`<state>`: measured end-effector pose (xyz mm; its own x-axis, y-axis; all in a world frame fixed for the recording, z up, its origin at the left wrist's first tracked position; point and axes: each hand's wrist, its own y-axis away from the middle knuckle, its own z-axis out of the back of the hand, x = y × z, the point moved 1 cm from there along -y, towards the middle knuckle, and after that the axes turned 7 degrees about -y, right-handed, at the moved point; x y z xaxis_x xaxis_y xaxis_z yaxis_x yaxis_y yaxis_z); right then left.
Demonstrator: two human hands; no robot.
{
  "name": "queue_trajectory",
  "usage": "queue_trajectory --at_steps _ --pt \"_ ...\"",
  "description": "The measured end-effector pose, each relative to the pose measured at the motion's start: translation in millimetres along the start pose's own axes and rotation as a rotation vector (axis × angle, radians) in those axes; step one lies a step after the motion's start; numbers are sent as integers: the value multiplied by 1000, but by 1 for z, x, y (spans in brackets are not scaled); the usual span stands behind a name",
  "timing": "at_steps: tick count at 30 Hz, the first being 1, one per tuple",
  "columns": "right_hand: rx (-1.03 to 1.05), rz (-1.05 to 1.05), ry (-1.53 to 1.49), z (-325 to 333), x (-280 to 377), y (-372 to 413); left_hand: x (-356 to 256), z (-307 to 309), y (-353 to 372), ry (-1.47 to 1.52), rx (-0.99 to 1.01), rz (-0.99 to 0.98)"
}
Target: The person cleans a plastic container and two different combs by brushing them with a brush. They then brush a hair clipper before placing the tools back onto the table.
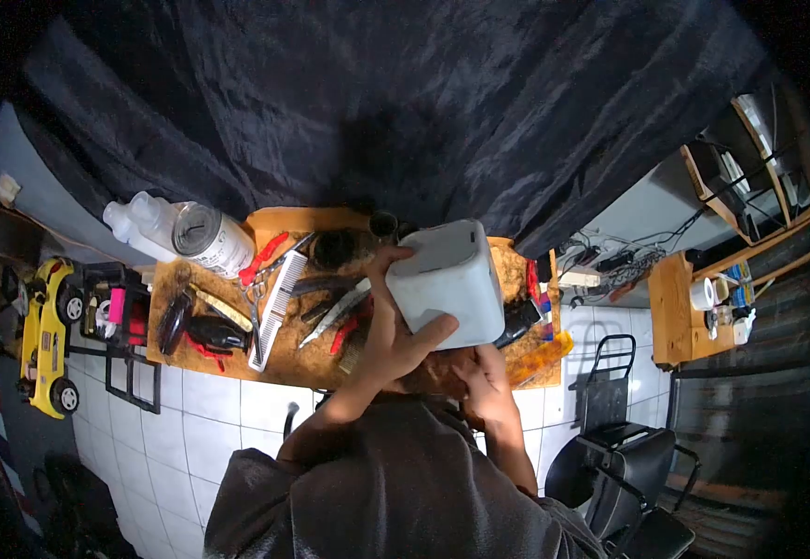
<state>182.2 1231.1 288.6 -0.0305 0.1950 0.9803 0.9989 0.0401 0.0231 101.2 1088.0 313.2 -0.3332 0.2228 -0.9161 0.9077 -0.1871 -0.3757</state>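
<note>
A pale, box-shaped container with rounded corners (447, 284) is held up above the wooden table (302, 374). My left hand (400, 331) grips its left side, thumb across the near face and fingers by the top left corner. Below the container's lower edge is my right hand (484, 380), its fingers curled together; what they hold, if anything, is hidden. Left of the container lie a white comb (277, 310), scissors (255, 292) and a white-handled tool (338, 315). A black clipper-like device (518, 321) lies just right of it.
A large can (211, 240) and clear bottles (144, 219) stand at the table's back left. Dark cloth (377, 112) hangs behind. An orange translucent comb (543, 359) lies at the right end. Black chairs (624, 475) are at the lower right, a yellow toy car (49, 337) far left.
</note>
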Motion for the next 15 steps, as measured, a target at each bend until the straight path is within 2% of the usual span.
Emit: queue_trajectory --at_steps 2,4,5,8,9,11,15 --pt "-55 90 -107 0 4 0 5 6 2 -100 26 -67" --pt "-96 -53 -371 10 -7 -1 12 8 4 48 33 -72" --pt "-72 -67 -444 14 -6 1 14 10 4 121 34 -73" --pt "12 -95 -651 15 -9 0 11 21 3 -39 105 -168" --pt "154 -96 -806 28 -25 1 11 23 3 -69 120 -190" --pt "228 -129 -917 32 -31 1 10 27 1 -84 117 -222" --pt "-26 -291 -733 24 -10 0 2 35 -10 -170 50 -337"
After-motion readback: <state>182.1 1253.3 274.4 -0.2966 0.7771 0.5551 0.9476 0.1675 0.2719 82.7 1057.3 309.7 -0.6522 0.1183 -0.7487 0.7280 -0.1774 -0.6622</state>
